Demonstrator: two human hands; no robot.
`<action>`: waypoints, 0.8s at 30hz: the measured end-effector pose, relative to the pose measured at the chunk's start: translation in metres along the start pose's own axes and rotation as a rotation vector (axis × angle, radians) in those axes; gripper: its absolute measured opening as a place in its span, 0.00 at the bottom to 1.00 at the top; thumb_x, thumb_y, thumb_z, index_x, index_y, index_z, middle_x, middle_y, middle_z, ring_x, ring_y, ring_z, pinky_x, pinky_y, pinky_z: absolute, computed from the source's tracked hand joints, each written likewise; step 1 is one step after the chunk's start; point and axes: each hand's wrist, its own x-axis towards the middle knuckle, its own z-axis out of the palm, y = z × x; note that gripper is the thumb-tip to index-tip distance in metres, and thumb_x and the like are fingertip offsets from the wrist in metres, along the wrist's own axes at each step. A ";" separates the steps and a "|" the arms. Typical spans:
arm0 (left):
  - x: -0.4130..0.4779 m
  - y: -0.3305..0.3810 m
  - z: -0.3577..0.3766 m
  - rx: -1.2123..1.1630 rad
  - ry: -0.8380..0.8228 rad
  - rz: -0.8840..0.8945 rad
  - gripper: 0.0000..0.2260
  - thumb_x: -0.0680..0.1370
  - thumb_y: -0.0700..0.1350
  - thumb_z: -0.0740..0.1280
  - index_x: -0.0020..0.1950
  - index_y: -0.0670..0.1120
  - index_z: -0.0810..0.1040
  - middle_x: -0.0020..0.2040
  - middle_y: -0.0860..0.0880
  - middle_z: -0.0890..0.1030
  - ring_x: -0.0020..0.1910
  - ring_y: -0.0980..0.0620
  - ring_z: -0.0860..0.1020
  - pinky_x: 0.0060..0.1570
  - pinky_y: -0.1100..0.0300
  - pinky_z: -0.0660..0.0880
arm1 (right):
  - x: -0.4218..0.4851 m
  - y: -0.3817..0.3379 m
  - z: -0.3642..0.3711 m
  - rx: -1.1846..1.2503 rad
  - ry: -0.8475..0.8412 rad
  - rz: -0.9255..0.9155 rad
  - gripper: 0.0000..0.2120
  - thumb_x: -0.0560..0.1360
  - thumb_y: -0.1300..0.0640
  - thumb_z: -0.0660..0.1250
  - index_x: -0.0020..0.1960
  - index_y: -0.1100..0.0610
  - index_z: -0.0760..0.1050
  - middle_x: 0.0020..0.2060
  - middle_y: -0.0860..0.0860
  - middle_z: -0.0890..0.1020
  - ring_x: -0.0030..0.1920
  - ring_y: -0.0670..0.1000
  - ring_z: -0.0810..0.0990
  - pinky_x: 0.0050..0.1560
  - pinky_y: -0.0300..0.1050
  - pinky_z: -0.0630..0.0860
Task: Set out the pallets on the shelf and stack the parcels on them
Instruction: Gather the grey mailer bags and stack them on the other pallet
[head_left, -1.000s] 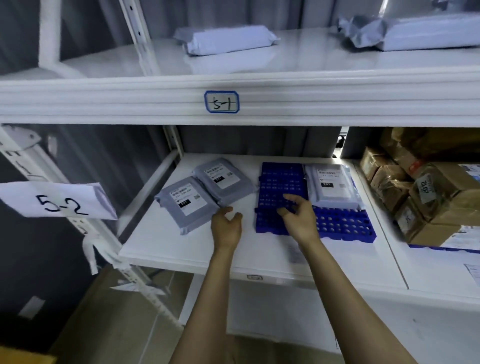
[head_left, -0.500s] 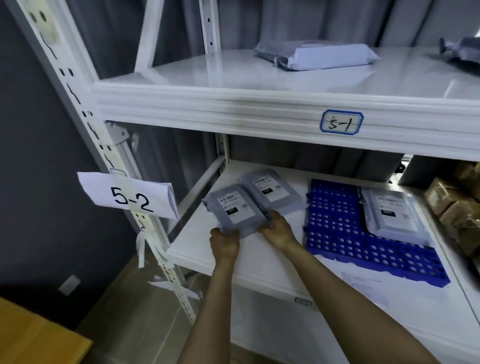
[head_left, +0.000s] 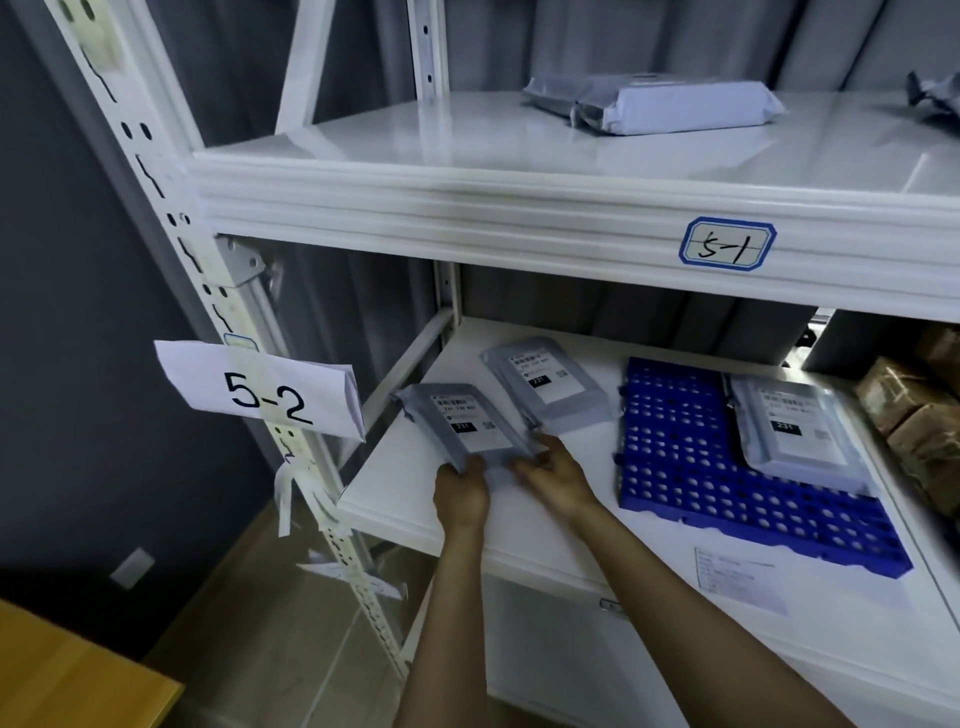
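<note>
Though blurry, "231" parcel (head_left: 467, 428) in left hand (head_left: 461, 492) and right hand (head_left: 555, 480).

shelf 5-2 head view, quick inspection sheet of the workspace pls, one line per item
surface: white shelf, flat board
job's things: blue pallet lies flat on the shelf's right; labelled parcel on its far right part; front grey parcel and back grey parcel left of the pallet, off it
clutter: paper sheet on the shelf front; brown packages at far right
grippers: left hand and right hand both grip the front grey parcel's near edge
cables: nothing seen
surroundings: 5-1 label on the upper shelf, which bears a wrapped parcel; 5-2 tag on the upright
</note>
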 end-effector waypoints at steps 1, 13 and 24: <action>-0.006 0.000 -0.001 -0.023 0.012 0.011 0.12 0.79 0.48 0.63 0.55 0.40 0.73 0.51 0.43 0.77 0.49 0.42 0.75 0.47 0.54 0.71 | -0.005 0.002 0.002 0.036 0.012 0.001 0.33 0.75 0.51 0.69 0.75 0.56 0.60 0.64 0.56 0.75 0.61 0.54 0.76 0.56 0.41 0.73; -0.056 0.008 -0.006 -0.204 -0.017 0.190 0.06 0.79 0.45 0.63 0.55 0.45 0.71 0.43 0.52 0.75 0.42 0.53 0.76 0.51 0.48 0.77 | -0.051 0.005 -0.010 0.238 0.169 -0.095 0.17 0.75 0.52 0.70 0.59 0.50 0.67 0.52 0.51 0.78 0.51 0.52 0.79 0.53 0.47 0.76; -0.109 0.021 0.020 -0.215 -0.192 0.405 0.14 0.79 0.41 0.64 0.64 0.40 0.71 0.57 0.45 0.77 0.51 0.49 0.78 0.42 0.58 0.82 | -0.090 0.010 -0.063 0.404 0.342 -0.120 0.18 0.73 0.54 0.72 0.59 0.53 0.72 0.50 0.55 0.81 0.51 0.51 0.79 0.52 0.49 0.76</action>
